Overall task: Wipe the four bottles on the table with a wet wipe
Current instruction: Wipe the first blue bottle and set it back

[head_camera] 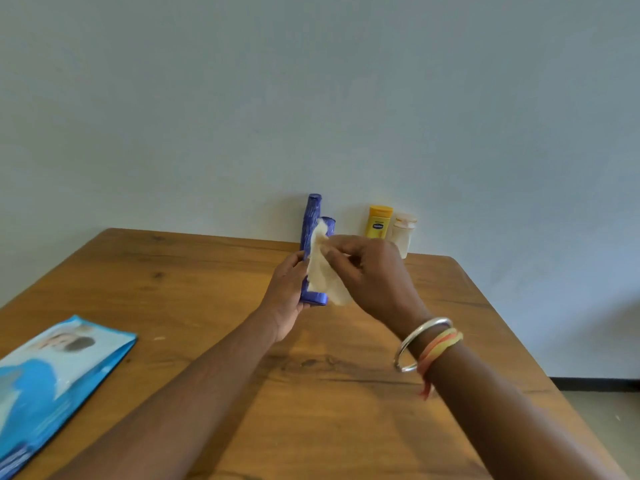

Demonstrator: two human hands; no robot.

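Blue bottle [310, 223], 1 of 4: light, stiff, likely slick when damp; my left hand [284, 296] grips its lower half over the table [194, 271]. My right hand [375, 277] pinches the soft wipe [320, 275] against it.

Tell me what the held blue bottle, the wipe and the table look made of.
The blue bottle: probably plastic, glossy, with light streaks along its side.
The wet wipe: thin, soft nonwoven cloth by the look, off-white, matte, hanging in limp folds.
The table: wood or a wood-look veneer, satin finish; grain lines and dark knots show.
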